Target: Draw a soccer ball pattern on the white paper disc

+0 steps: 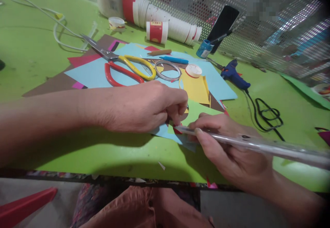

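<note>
My left hand (pixel 144 106) lies across the sheets of coloured paper (pixel 196 109), fingers curled and pinching a small piece near the middle; what it pinches is too small to name. My right hand (pixel 232 152) is closed around a long clear stick (pixel 257 145), whose tip points left toward my left fingertips. Both hands meet over a light green sheet and a blue sheet at the table's near side.
On the green table (pixel 38 49) lie scissors with red and yellow handles (pixel 126 68), a blue glue gun (pixel 235 76) with black cord, tape rolls (pixel 194 70), a stack of paper cups (pixel 165 23), a blue pot (pixel 204 49), a white cable. A perforated metal screen (pixel 257 21) stands behind.
</note>
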Demonstrator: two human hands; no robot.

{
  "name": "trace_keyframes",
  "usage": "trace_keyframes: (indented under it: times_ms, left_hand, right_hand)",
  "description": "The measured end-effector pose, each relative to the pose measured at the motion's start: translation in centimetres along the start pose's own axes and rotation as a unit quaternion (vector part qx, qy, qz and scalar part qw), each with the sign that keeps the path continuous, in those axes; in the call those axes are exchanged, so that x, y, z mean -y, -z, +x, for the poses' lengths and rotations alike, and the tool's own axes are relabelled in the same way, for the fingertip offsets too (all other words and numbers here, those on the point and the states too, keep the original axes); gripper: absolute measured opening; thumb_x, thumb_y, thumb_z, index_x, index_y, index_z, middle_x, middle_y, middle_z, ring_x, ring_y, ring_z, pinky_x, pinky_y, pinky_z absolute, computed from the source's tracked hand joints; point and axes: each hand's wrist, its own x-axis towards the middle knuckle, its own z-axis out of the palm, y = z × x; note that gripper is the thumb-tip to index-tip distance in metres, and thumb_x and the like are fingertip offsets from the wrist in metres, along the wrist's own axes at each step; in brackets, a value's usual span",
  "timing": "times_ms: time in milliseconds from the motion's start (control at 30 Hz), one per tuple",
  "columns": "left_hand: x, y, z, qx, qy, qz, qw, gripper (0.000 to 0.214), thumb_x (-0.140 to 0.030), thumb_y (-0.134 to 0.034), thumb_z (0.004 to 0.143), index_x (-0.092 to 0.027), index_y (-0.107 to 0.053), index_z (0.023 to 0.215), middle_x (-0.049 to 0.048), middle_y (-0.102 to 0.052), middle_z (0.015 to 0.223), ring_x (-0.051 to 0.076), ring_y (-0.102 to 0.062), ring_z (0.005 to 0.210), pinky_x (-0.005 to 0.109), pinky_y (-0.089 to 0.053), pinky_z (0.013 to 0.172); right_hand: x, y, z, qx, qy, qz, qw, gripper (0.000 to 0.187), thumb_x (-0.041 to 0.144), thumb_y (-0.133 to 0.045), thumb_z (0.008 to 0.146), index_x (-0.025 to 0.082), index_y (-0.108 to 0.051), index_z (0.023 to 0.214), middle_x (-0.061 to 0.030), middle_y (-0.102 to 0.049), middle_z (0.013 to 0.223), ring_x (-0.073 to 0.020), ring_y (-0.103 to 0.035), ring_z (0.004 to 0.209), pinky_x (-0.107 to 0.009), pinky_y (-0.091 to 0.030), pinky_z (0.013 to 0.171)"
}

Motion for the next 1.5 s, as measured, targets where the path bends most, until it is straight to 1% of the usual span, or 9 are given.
trace_keyframes:
  times_ms: [200, 367, 633, 867, 1100, 1333, 1500]
  left_hand:
    - [-0.01, 0.07, -0.07, -0.001, -0.008, -0.004, 1.0, 0.04, -0.002, -0.041, 0.067, -0.02, -0.06, 0.098, -0.0003, -0.076, 0.095, 0.017, -0.069, 0.087, 0.027, -0.051, 0.074]
    - [0.11, 0.03, 0.09, 0.007, -0.006, 0.002, 1.0, 0.041, -0.001, -0.04, 0.066, -0.02, -0.059, 0.098, -0.0018, -0.076, 0.096, 0.014, -0.07, 0.087, 0.023, -0.05, 0.074]
    - [0.11, 0.04, 0.07, 0.002, 0.001, 0.01, 1.0, 0.041, 0.001, -0.042, 0.066, -0.022, -0.059, 0.095, -0.0038, -0.077, 0.095, 0.013, -0.07, 0.085, 0.02, -0.05, 0.07]
    - [0.02, 0.07, 0.03, 0.006, -0.004, 0.014, 1.0, 0.039, 0.003, -0.043, 0.069, -0.019, -0.059, 0.098, -0.0014, -0.077, 0.097, 0.014, -0.07, 0.087, 0.022, -0.05, 0.073]
    - [0.07, 0.04, 0.07, 0.008, -0.009, 0.008, 1.0, 0.04, 0.003, -0.043, 0.07, -0.02, -0.059, 0.098, -0.0018, -0.077, 0.097, 0.014, -0.071, 0.088, 0.022, -0.051, 0.074]
    - [0.04, 0.03, 0.1, 0.005, -0.004, 0.009, 1.0, 0.042, 0.005, -0.042, 0.069, -0.02, -0.061, 0.097, -0.0019, -0.077, 0.095, 0.013, -0.071, 0.087, 0.021, -0.051, 0.073]
    - [0.01, -0.06, 0.16, 0.001, 0.008, 0.025, 1.0, 0.043, 0.005, -0.043, 0.066, -0.02, -0.061, 0.096, -0.002, -0.077, 0.095, 0.015, -0.071, 0.088, 0.021, -0.05, 0.071]
  right_hand:
    - [-0.04, -0.16, 0.18, 0.003, 0.0, 0.002, 1.0, 0.008, 0.021, -0.056, 0.095, 0.018, -0.062, 0.1, 0.0011, -0.072, 0.087, -0.0105, -0.067, 0.073, -0.023, -0.049, 0.064]
    - [0.07, -0.19, 0.2, -0.006, 0.005, -0.003, 1.0, 0.01, 0.022, -0.054, 0.095, 0.017, -0.063, 0.099, -0.0001, -0.073, 0.088, -0.0107, -0.069, 0.077, -0.023, -0.049, 0.069]
    - [0.02, -0.17, 0.04, -0.003, 0.003, 0.002, 1.0, 0.009, 0.021, -0.055, 0.095, 0.017, -0.063, 0.098, 0.0009, -0.072, 0.085, -0.0108, -0.069, 0.075, -0.023, -0.048, 0.066]
    - [-0.03, -0.06, 0.0, 0.001, 0.009, 0.004, 1.0, 0.009, 0.022, -0.055, 0.095, 0.018, -0.063, 0.097, 0.0008, -0.072, 0.086, -0.0099, -0.068, 0.073, -0.022, -0.048, 0.065]
    - [-0.04, 0.18, -0.18, 0.005, 0.016, 0.036, 0.999, 0.008, 0.02, -0.055, 0.095, 0.017, -0.062, 0.095, -0.001, -0.073, 0.086, -0.011, -0.069, 0.073, -0.023, -0.05, 0.065]
    - [-0.11, 0.16, -0.26, 0.014, 0.007, 0.046, 0.999, 0.008, 0.019, -0.055, 0.094, 0.018, -0.063, 0.097, -0.0025, -0.074, 0.09, -0.0138, -0.071, 0.08, -0.025, -0.052, 0.067]
    - [-0.22, 0.19, -0.44, 0.008, -0.005, 0.05, 0.999, 0.007, 0.019, -0.056, 0.094, 0.02, -0.062, 0.098, -0.0002, -0.073, 0.088, -0.0122, -0.069, 0.075, -0.024, -0.051, 0.064]
